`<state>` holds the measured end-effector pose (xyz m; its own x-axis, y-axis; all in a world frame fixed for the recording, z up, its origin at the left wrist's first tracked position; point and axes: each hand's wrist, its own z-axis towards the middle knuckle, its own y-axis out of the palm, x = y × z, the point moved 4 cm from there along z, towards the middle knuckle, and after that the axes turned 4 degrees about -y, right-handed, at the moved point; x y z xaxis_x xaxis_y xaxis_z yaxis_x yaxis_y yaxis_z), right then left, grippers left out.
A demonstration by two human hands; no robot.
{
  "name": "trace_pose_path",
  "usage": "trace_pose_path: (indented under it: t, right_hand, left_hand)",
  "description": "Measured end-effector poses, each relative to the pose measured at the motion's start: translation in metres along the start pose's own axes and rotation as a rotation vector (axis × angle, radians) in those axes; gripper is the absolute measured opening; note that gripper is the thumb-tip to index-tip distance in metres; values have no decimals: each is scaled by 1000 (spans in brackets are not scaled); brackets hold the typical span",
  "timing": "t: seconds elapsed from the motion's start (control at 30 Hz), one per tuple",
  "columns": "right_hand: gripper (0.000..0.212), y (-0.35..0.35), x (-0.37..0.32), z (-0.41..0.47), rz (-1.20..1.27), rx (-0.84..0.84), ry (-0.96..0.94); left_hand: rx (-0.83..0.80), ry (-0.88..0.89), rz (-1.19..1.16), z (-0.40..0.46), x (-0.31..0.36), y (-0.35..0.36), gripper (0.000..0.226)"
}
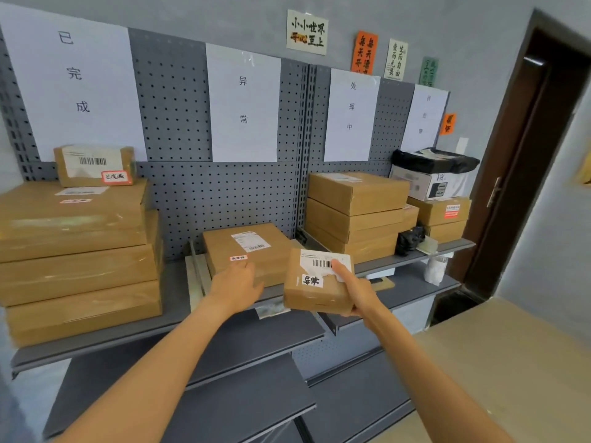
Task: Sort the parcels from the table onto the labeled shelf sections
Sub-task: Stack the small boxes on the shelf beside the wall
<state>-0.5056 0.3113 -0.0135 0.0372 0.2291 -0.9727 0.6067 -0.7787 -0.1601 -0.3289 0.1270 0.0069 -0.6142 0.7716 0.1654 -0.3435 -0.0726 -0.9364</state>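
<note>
Head view: a small cardboard parcel [316, 284] is held in the right hand [358, 290], in the air just in front of the top shelf [172, 318]. The thumb is laid across the barcode label on its top and the fingers [347, 313] are curled under its right edge, clamped on the box. A white handwritten tag is stuck on the top face.

The left hand [235, 287] is stretched toward a flat brown box [248, 249] lying on the shelf under the second paper sign [243, 102]; its fingers are relaxed and slightly apart, at the near edge of that box, and contact cannot be told for certain.

A stack of large boxes [80, 260] is seen at the left under the first sign [73, 75], with a smaller labelled box [94, 166] on top. More boxes [355, 215] are stacked at the right under the third sign [351, 115].
</note>
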Motion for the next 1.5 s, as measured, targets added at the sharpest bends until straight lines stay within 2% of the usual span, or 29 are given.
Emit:
trace_pose_path:
  t: [0.13,0.33,0.6,0.87,1.1,1.3,1.4,1.5]
  right_hand:
    - [83,-2,-14,48,-30,27,-21]
    - [68,15,-26,107,-35,10,-84]
    - [42,29,-31,156,46,-43,-143]
    - [51,46,-48,194,70,-89,-193]
    - [66,100,-62,234,86,-239,-265]
    - [53,131,-70,259,101,-370,-323]
    - [53,137,-70,274,92,-388,-325]
    - [68,143,-69,284,104,-430,-351]
  left_hand:
    - [-10,-18,-22,46,-6,22,46]
    - [-29,-51,-48,99,-33,51,43]
    - [-69,-65,-99,136,-47,76,61]
    - [-48,-119,-123,152,-57,81,59]
    - [-77,-161,-93,146,-69,81,64]
    - [23,-236,-121,148,-68,82,59]
    - [32,-260,-102,149,-70,85,58]
    - [33,-309,-102,150,-74,87,57]
